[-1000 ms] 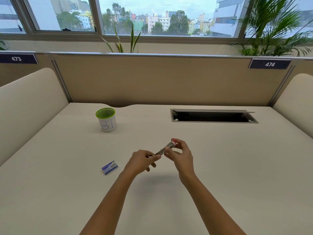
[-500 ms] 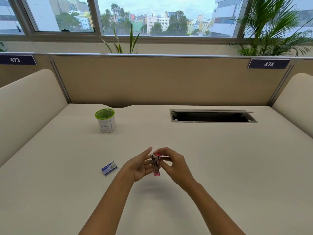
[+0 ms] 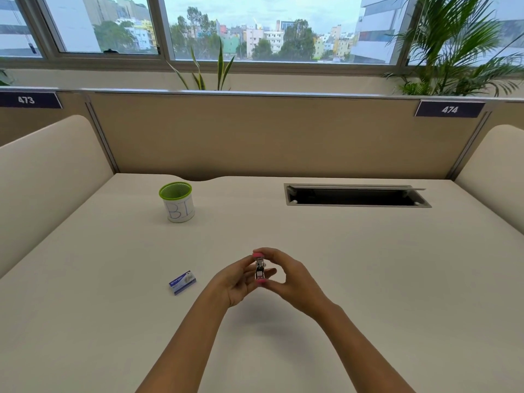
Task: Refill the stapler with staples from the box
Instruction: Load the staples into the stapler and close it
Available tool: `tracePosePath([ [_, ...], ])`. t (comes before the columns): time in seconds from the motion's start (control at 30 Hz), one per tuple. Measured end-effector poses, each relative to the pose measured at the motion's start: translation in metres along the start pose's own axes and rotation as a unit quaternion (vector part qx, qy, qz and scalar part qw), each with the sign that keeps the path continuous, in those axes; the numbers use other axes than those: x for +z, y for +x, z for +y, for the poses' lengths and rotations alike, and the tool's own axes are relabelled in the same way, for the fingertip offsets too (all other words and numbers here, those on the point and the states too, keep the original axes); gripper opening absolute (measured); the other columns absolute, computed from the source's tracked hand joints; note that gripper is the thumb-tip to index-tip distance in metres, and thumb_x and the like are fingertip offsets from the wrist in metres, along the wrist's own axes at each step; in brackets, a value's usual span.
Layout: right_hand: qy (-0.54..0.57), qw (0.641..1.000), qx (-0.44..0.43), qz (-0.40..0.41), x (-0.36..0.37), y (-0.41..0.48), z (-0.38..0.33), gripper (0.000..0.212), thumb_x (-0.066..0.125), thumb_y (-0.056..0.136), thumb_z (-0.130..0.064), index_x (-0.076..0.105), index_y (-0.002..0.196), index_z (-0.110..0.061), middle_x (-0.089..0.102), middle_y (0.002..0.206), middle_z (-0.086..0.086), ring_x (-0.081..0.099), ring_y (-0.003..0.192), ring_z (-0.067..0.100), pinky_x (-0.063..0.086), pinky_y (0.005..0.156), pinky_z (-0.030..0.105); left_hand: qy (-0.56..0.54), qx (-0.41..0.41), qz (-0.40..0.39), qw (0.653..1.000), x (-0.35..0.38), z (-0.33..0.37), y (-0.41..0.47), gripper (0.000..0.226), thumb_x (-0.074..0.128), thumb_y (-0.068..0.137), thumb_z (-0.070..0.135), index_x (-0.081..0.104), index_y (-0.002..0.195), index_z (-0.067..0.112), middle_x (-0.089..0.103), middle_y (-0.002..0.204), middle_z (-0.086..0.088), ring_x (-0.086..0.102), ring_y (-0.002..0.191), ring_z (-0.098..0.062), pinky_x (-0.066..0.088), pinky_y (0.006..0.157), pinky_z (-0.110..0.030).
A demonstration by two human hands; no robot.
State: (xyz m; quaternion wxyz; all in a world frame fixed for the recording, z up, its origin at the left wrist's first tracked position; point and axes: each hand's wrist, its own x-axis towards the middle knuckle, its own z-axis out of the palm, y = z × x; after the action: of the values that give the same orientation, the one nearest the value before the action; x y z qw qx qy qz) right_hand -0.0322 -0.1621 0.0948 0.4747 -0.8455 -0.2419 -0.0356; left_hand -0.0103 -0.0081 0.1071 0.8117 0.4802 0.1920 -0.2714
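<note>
A small pink and metal stapler (image 3: 259, 269) is held upright above the desk, end-on to me, its pink tips at top and bottom. My right hand (image 3: 292, 279) pinches it between thumb and forefinger from the right. My left hand (image 3: 236, 280) touches its left side with the fingers partly spread. I cannot tell whether the stapler is open. The small blue and white staple box (image 3: 183, 282) lies shut on the desk, to the left of my left hand and apart from it.
A white pen cup with a green rim (image 3: 177, 201) stands at the back left. A cable slot with its flap up (image 3: 355, 195) is set in the desk at the back right. Beige dividers wall the desk (image 3: 368, 279) on three sides.
The stapler has turned from a slanted, sideways hold to upright and end-on. Both hands have come down and closer together around it. The box has not moved.
</note>
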Motion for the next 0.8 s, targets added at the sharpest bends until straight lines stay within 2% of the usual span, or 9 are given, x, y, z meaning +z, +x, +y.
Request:
tracePosePath([
  [0.13,0.077,0.989,0.005,0.127,0.007,0.0,0.001,0.042,0.068,0.083,-0.02,0.055,0.118,-0.037,0.064,0.116,-0.019,0.06,0.11,0.003,0.047,0.096,0.019,0.035,0.014,0.018,0.999,0.0,-0.004,0.003,0.024,0.062,0.087,0.019,0.066,0.095,-0.004,0.07,0.091,-0.023,0.072,0.077,-0.027,0.061,0.061,-0.029],
  [0.27,0.087,0.972,0.035,0.217,0.01,0.005,-0.003,0.037,0.07,0.081,-0.026,0.054,0.11,-0.043,0.065,0.104,-0.023,0.062,0.098,-0.003,0.047,0.084,0.008,0.102,0.035,0.048,0.993,0.003,-0.013,0.008,0.021,0.06,0.088,0.021,0.068,0.092,0.002,0.071,0.096,-0.017,0.07,0.087,-0.028,0.059,0.072,-0.03],
  [0.43,0.071,0.963,0.062,0.251,0.015,0.007,0.002,0.034,0.07,0.082,-0.03,0.055,0.111,-0.039,0.063,0.102,-0.02,0.06,0.094,-0.004,0.046,0.08,0.006,0.158,0.064,0.075,0.982,0.009,-0.017,0.011,0.021,0.054,0.092,0.022,0.066,0.102,0.006,0.071,0.096,-0.01,0.068,0.089,-0.021,0.057,0.072,-0.025],
  [0.5,0.066,0.961,0.073,0.257,0.017,0.008,0.004,0.034,0.07,0.082,-0.03,0.054,0.11,-0.039,0.06,0.1,-0.022,0.059,0.093,-0.006,0.045,0.079,0.005,0.167,0.075,0.075,0.98,0.011,-0.018,0.011,0.024,0.053,0.093,0.021,0.063,0.108,0.005,0.07,0.096,-0.01,0.067,0.092,-0.022,0.056,0.077,-0.026],
  [0.63,0.059,0.959,0.09,0.263,0.022,0.01,0.008,0.033,0.07,0.082,-0.03,0.054,0.11,-0.039,0.058,0.099,-0.023,0.058,0.091,-0.004,0.045,0.077,0.007,0.193,0.094,0.06,0.975,0.012,-0.02,0.011,0.032,0.052,0.094,0.022,0.059,0.117,0.001,0.067,0.113,-0.016,0.065,0.102,-0.025,0.052,0.095,-0.033],
  [0.8,0.049,0.955,0.105,0.272,0.027,0.012,0.014,0.033,0.069,0.082,-0.03,0.057,0.113,-0.031,0.058,0.1,-0.016,0.058,0.091,0.0,0.046,0.079,0.011,0.214,0.111,0.063,0.968,0.012,-0.021,0.013,0.032,0.049,0.095,0.021,0.059,0.118,0.001,0.066,0.114,-0.016,0.064,0.102,-0.025,0.051,0.095,-0.032],
])
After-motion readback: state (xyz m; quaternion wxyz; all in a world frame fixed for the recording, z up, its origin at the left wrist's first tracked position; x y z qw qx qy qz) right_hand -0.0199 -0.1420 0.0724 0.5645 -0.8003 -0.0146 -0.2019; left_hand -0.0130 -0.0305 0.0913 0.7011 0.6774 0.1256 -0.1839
